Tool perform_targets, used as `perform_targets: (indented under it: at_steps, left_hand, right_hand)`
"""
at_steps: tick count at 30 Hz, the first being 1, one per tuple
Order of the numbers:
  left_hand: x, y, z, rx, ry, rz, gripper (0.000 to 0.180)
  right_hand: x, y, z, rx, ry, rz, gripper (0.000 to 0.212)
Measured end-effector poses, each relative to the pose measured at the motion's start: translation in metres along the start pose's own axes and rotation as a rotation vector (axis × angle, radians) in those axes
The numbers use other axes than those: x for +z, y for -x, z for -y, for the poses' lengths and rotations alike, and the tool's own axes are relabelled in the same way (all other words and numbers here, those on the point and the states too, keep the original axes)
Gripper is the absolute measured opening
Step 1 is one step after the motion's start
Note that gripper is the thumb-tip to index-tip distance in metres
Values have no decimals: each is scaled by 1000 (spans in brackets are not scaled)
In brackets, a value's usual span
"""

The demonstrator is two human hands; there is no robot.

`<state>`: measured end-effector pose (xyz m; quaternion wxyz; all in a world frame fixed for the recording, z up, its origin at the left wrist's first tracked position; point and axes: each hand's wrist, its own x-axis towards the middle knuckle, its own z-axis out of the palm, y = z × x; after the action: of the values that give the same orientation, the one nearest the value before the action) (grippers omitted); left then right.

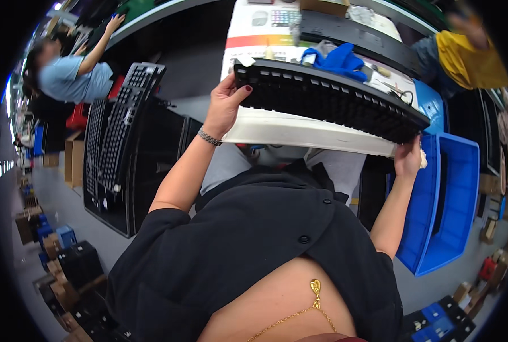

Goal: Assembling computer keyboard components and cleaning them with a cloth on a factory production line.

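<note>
A black computer keyboard [328,94] is held up in front of me, tilted with its far right end lower in the picture. My left hand [226,105] grips its left end, thumb on the near face. At the right end my right hand [409,159] is closed on the corner; its fingers are partly hidden. Below the keyboard runs the pale front edge of the worktable [299,132]. Just behind it lies a crumpled blue cloth or glove [339,60], and another long black keyboard-like piece [356,40] rests farther back.
Stacked keyboards [123,119] stand on a black crate [114,211] to my left. A blue plastic bin [445,199] is at my right. One person in light blue [74,77] works at the left; another in yellow [470,60] is at the far right. An open cardboard box [324,6] stands behind.
</note>
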<state>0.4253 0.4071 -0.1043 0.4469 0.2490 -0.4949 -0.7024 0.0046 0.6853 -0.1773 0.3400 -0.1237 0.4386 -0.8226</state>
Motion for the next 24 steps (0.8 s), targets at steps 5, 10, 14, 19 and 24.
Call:
perform_targets:
  at_steps: [5, 10, 14, 19, 24]
  left_hand:
    - [-34, 25, 21, -82, 46, -37, 54]
    - [-22, 39, 18, -75, 93, 27, 58]
    - [-10, 48, 18, 122, -367, -51, 63]
    - [-7, 54, 16, 76, -253, 10, 62]
    - [-15, 62, 30, 114, -287, 27, 60]
  right_hand:
    - [32, 18, -6, 24, -18, -2, 41]
    - [51, 9, 10, -301, 368, -290, 36]
    - [193, 34, 31, -752, 816, -309, 24]
    - [306, 70, -19, -364, 1151, 590, 23]
    - [362, 89, -74, -92, 1200, 988, 24]
